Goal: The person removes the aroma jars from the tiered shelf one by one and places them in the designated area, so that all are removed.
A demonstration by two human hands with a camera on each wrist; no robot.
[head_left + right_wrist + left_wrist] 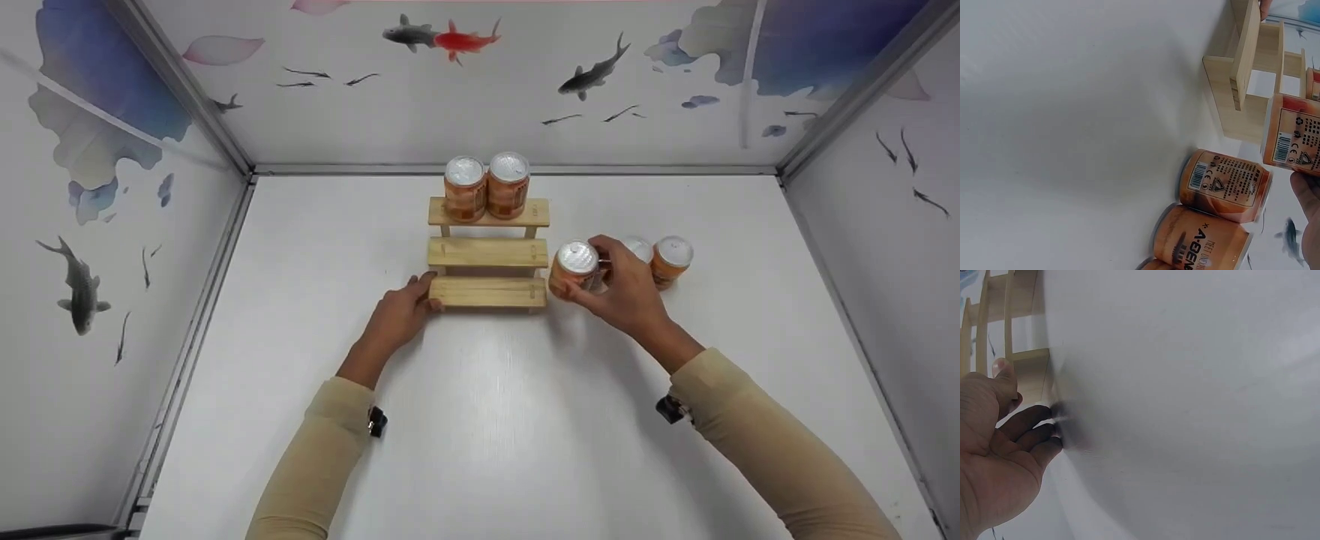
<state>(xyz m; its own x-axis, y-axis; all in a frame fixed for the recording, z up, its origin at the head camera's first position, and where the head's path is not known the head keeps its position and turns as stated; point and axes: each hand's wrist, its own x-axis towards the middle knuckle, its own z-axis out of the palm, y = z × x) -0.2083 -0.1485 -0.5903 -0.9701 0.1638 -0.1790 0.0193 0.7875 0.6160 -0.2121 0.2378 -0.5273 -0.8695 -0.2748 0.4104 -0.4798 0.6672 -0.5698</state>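
Observation:
A three-step wooden rack (pixel 487 253) stands on the white table. My left hand (pixel 399 316) grips the left end of its lowest step, and in the left wrist view the thumb (pixel 1004 370) lies against the board's edge. My right hand (pixel 631 291) holds an orange can (pixel 576 259) with a silver lid, beside the rack's right side. The right wrist view shows this can (pixel 1296 135) raised off the table, close to the step ends. Two like cans, a left one (pixel 466 191) and a right one (pixel 508 187), stand side by side on the top step.
More orange cans stand on the table right of the rack, one (pixel 673 260) in plain sight and another (pixel 637 247) partly behind my right hand. In the right wrist view a can (pixel 1224 184) stands near the rack's side. Printed white walls (pixel 480 112) enclose the table.

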